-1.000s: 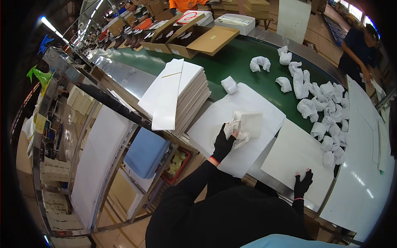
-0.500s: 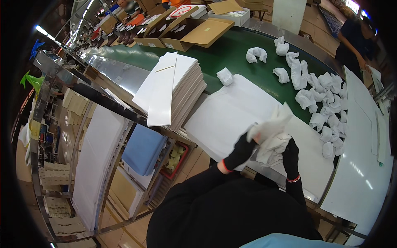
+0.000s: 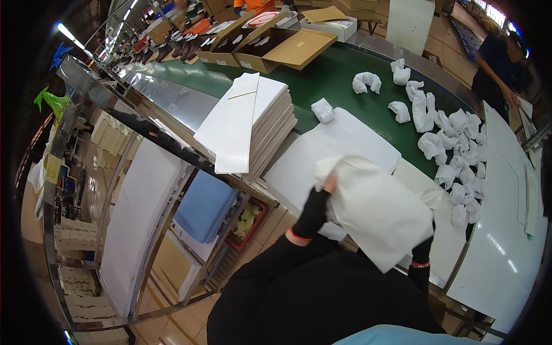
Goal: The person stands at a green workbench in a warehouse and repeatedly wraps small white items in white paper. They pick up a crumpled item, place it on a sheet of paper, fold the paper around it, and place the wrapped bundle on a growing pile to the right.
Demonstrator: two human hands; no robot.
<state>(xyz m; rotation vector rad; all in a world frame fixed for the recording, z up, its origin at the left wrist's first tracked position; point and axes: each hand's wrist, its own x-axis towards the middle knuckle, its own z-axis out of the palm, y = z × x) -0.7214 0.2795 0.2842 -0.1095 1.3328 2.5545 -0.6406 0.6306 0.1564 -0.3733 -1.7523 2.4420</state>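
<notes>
A thin white sheet of wrapping paper (image 3: 376, 210) is spread between my hands in front of my body, creased and gathered at its right end. My left hand (image 3: 319, 202), in a black fingerless glove, pinches the sheet's left edge with the thumb on top. At the right end my right hand (image 3: 424, 248), gloved the same way, grips the paper; its fingers are mostly hidden behind it. Beneath lie flat white sheets (image 3: 310, 158) on the worktop, with a small white paper wad (image 3: 322, 110) at their far corner.
Many crumpled paper rolls (image 3: 451, 141) lie on the green conveyor belt (image 3: 333, 69). To the left stands a stack of white boards (image 3: 270, 126); open cardboard boxes (image 3: 299, 49) are beyond. A white panel (image 3: 506, 230) borders the right, where another person (image 3: 499, 66) stands.
The bunched paper between my hands has been opened out into a wide sheet. My left hand has moved left and my right hand slightly right and down, so they are farther apart.
</notes>
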